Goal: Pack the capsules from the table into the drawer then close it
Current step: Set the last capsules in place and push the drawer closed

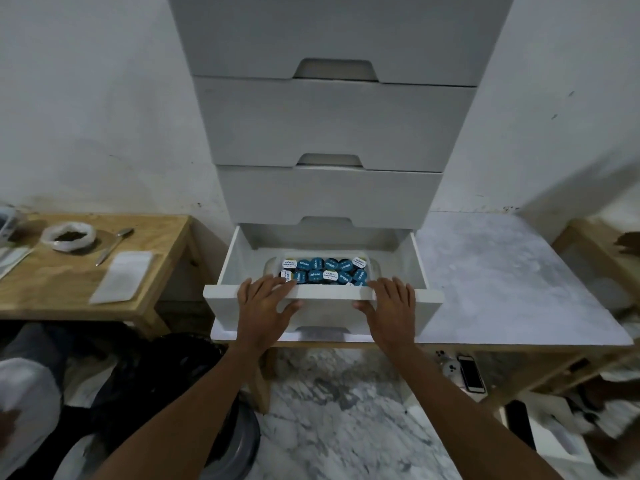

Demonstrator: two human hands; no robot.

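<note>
The bottom drawer (427, 308) of a white drawer tower stands pulled out over a marble-topped table (512, 282). Inside it lies a clear tray (270, 266) packed with several blue and white capsules (323, 273). My left hand (265, 308) rests flat on the drawer's front panel, fingers spread over its top edge. My right hand (389, 308) lies the same way on the right half of the front panel. Neither hand holds anything.
Three shut drawers (332, 126) stack above the open one. A wooden side table (79, 271) at left carries a bag of dark powder (69, 236), a spoon (114, 244) and a white sheet (123, 280). A phone (471, 373) lies on the floor at right.
</note>
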